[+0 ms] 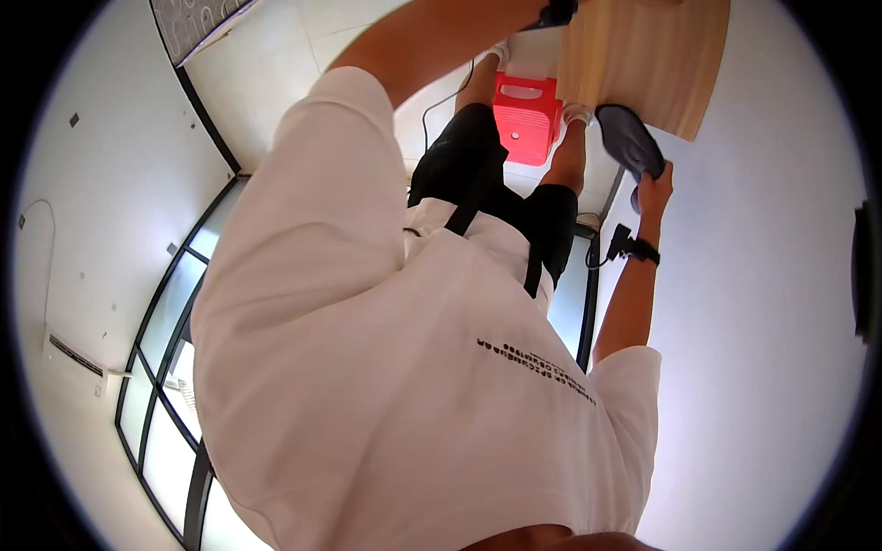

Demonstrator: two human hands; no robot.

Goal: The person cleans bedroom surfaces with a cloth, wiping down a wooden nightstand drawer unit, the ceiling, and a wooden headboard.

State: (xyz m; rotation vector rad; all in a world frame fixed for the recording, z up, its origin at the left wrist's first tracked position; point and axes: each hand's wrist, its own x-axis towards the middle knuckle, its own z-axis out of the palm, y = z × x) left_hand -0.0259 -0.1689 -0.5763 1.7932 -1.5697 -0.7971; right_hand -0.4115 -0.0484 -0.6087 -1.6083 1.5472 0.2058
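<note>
At the upper right, my right hand (655, 188) is closed on one end of a dark grey, soft-looking item (628, 138), whose exact kind I cannot make out. The item's far end lies beside the edge of a light wooden board (643, 69). My left arm reaches across the top of the view, with a black band at its wrist. Only a thin sliver of my left hand (648, 2) shows at the top edge, over the board; its fingers are cut off by the frame.
A red plastic stool (526, 124) stands on the tiled floor between my feet. A black cable (441, 103) runs by my leg. A patterned grey item (195, 23) is at the upper left. A white wall rises at the right, and black-framed glass panels stand at the left.
</note>
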